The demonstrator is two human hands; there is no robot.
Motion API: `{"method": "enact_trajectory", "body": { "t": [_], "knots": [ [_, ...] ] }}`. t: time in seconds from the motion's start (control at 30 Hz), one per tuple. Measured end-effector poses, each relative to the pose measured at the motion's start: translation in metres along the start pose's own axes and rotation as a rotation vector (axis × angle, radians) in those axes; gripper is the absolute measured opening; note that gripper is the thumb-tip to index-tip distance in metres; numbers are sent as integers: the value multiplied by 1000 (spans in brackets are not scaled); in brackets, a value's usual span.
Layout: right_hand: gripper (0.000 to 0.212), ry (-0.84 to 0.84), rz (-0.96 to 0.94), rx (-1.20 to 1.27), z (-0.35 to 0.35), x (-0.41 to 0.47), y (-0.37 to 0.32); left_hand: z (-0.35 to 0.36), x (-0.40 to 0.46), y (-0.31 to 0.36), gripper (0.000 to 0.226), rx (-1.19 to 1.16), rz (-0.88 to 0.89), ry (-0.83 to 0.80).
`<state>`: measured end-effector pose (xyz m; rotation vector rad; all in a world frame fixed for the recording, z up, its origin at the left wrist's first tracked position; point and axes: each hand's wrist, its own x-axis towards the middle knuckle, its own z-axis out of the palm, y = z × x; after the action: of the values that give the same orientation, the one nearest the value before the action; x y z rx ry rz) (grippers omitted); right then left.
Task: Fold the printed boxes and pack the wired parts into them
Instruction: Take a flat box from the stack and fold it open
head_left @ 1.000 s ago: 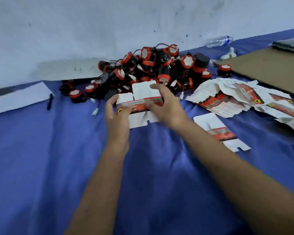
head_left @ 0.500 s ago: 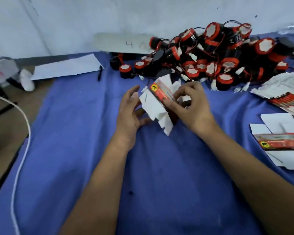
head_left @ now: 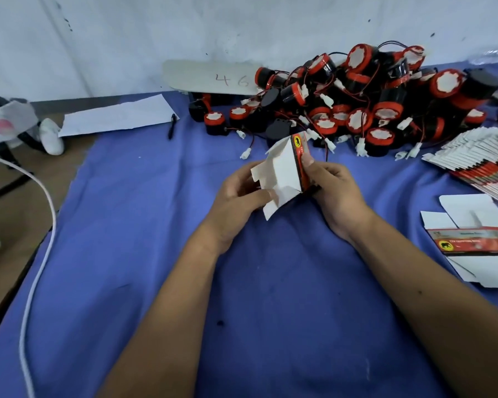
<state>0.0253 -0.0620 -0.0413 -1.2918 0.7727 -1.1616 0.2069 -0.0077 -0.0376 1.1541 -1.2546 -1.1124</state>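
Observation:
A half-folded printed box (head_left: 285,170), white inside with a red and black printed side, is held upright above the blue cloth (head_left: 270,297). My left hand (head_left: 236,202) pinches its lower white flaps. My right hand (head_left: 334,191) grips the red printed side, thumb on the print. Behind the box lies a heap of black and red round wired parts (head_left: 357,104) with white plugs. A flat unfolded box (head_left: 472,239) lies at the right, and a fanned stack of flat boxes (head_left: 483,165) sits beyond it.
White paper (head_left: 118,116) and a black pen (head_left: 171,129) lie at the back left. A white card marked 46 (head_left: 210,77) leans on the wall. A white cable (head_left: 38,268) runs along the cloth's left edge, over the brown table.
The box has been raised and turned upright, more opened into shape. Both hands have shifted grip around it. The view has moved closer and to the left.

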Motion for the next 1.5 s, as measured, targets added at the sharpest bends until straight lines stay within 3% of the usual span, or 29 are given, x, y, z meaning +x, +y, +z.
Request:
{"method": "enact_trajectory", "body": {
  "t": [0.17, 0.37, 0.5, 0.6, 0.73, 0.87, 1.0, 1.07, 1.2, 1.3, 1.5],
  "knots": [
    [58, -124, 15, 48, -3, 1, 0, 10, 0, -2, 35, 98, 46, 123],
    [62, -102, -120, -542, 9, -6, 0, 18, 4, -9, 40, 186, 174, 232],
    [60, -139, -205, -652, 14, -8, 2, 17, 4, -11, 56, 212, 219, 375],
    [83, -131, -268, -787, 17, -9, 5, 17, 4, -9, 65, 307, 270, 439],
    [106, 7, -534, -886, 26, -11, 7, 20, 4, -6, 81, 587, 300, 455],
    [75, 25, -773, -1034, 36, -13, 7, 16, 2, -6, 67, 673, 257, 500],
    [57, -34, -701, -969, 36, -17, 6, 10, 1, -6, 56, 742, 256, 534],
    [47, 0, -682, -934, 33, -16, 5, 8, 2, -5, 55, 740, 255, 541],
    [47, 119, -541, -876, 29, -13, 6, 8, 2, -4, 46, 710, 296, 541],
    [34, 210, -524, -870, 26, -13, 5, 14, 2, -4, 45, 579, 313, 592],
    [41, 173, -517, -836, 29, -15, 1, 25, 5, -9, 42, 35, -24, 724]
  ]
}}
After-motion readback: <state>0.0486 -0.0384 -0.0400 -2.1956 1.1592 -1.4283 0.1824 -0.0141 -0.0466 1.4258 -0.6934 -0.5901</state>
